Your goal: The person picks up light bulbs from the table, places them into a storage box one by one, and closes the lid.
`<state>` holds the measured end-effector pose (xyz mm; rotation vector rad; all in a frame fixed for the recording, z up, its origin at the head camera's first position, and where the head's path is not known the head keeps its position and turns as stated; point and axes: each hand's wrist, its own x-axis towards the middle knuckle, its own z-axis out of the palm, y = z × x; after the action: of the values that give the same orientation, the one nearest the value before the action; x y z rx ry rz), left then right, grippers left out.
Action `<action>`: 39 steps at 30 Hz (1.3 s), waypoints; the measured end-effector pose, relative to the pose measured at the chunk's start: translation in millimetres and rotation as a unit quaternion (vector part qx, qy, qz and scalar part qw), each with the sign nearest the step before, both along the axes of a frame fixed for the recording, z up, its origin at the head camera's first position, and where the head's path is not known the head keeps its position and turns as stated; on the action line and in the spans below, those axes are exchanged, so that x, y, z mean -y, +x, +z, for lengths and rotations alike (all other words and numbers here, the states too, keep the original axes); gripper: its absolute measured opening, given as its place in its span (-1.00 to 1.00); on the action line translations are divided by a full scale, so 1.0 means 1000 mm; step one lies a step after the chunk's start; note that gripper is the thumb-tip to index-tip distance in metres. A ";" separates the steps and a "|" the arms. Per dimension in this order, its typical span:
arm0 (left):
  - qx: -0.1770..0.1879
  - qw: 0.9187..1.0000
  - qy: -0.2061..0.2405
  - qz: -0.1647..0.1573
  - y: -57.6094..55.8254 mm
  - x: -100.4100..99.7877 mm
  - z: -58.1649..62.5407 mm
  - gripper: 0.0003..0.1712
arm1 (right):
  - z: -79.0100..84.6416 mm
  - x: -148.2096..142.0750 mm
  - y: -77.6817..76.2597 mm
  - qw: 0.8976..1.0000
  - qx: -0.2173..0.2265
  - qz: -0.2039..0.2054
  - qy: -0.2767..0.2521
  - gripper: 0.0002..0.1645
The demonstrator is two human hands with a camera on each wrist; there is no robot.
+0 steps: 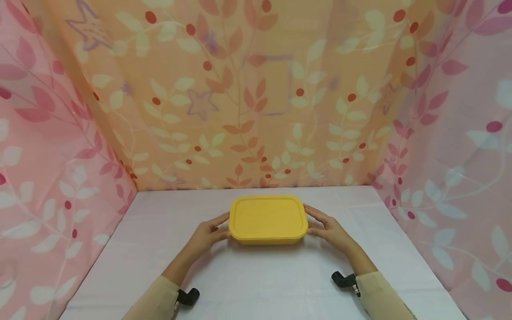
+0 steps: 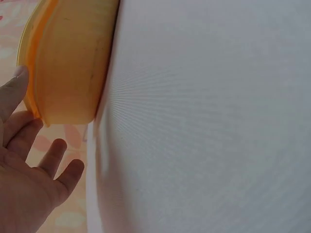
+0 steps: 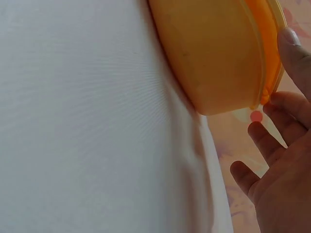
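A yellow rectangular food container (image 1: 269, 218) with rounded corners sits on the white tabletop, its yellow lid on top. At its left end, my left hand (image 1: 205, 235) holds the lid's rim, thumb toward the near corner and fingers farther back. My right hand (image 1: 328, 229) holds the opposite end in much the same way. In the left wrist view, the thumb and first fingers meet the rim of the container (image 2: 73, 63), while the other two fingers stand off it. The right wrist view shows the container's side wall (image 3: 209, 58) with thumb and fingertips at the lid edge.
A white cloth (image 1: 264, 280) covers the table. Behind it hangs an orange leaf-patterned curtain (image 1: 240, 98), with pink patterned curtains at the left (image 1: 44, 146) and right (image 1: 452, 146). Each sleeve cuff carries a small black camera mount, left (image 1: 189, 296) and right (image 1: 343, 279).
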<state>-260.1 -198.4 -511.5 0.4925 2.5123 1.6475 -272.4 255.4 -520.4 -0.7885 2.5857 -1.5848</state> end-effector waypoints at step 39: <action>0.011 0.999 -0.048 -0.005 -0.009 -0.004 0.006 -0.19 | -0.004 -0.002 -0.008 0.999 0.023 -0.004 0.047 -0.06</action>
<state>-268.8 -194.8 -505.4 0.4723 2.5536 1.5123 -280.9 257.2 -524.0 -0.7272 2.6126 -1.4530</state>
